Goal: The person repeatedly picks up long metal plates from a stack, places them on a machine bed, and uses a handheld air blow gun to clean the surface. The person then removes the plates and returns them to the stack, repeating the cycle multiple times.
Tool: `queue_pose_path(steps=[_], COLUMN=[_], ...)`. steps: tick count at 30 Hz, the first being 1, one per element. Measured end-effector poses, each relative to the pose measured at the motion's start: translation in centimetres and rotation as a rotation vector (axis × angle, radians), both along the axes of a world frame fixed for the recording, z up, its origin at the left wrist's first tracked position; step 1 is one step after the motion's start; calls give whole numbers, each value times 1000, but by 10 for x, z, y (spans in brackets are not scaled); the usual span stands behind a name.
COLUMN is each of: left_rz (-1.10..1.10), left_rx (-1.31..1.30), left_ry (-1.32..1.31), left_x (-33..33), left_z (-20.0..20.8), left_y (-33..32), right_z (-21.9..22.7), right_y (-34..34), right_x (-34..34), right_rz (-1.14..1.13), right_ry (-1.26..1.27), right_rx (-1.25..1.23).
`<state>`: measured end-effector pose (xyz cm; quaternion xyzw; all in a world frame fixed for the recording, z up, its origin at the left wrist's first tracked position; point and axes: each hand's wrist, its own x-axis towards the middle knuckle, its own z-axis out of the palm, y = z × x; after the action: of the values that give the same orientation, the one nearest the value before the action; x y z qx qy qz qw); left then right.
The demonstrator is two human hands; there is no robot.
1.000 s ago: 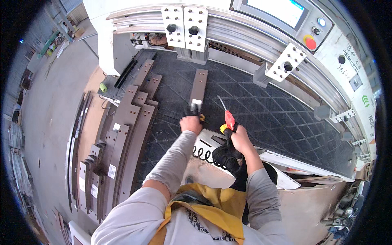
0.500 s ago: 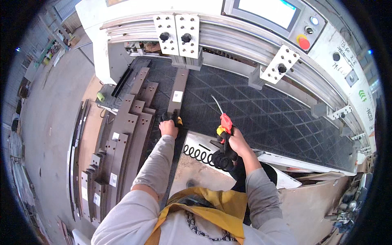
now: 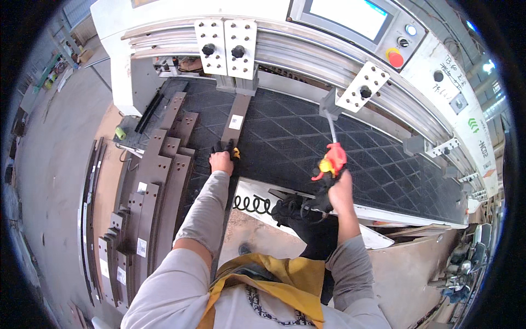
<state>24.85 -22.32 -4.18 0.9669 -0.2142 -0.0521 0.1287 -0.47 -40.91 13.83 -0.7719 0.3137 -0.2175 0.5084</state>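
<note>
Metal bar lies under left hand grip (closed); right hand pinches air gun.

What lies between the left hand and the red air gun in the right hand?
Head view: only bare black mat separates left hand from red air gun.

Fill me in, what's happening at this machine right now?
A person stands at a large machine with a dark diamond-patterned bed. The left hand rests on the near end of a long flat brown metal bar lying on the bed, its far end under the white drilled bracket plates. The right hand holds up a red and yellow blow gun with a thin metal nozzle on a black coiled hose. More brown bars are stacked to the left.
</note>
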Motion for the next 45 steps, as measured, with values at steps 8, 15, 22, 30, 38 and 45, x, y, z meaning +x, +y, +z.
queue_pose_path(steps=[8, 15, 22, 30, 38, 45], left_rz=[-96, -70, -28, 6, -48, -5], left_rx=[78, -29, -22, -39, -22, -1], left_ry=[23, -36, -60, -28, -49, 58], left_x=[6, 12, 6, 8, -4, 1], left_z=[6, -22, -10, -11, -1, 2], left_y=[0, -6, 0, 4, -7, -7], right_z=[115, 187, 204, 215, 211, 142], right_y=[-116, -255, -292, -320, -342, -202], right_x=[-93, -165, -130, -141, -147, -130], right_rz=[-521, -785, -754, -669, -733, -625], right_ry=[-267, -144, -182, -33, 40, -14], right_rx=[-220, -341, -245, -305, -403, -289])
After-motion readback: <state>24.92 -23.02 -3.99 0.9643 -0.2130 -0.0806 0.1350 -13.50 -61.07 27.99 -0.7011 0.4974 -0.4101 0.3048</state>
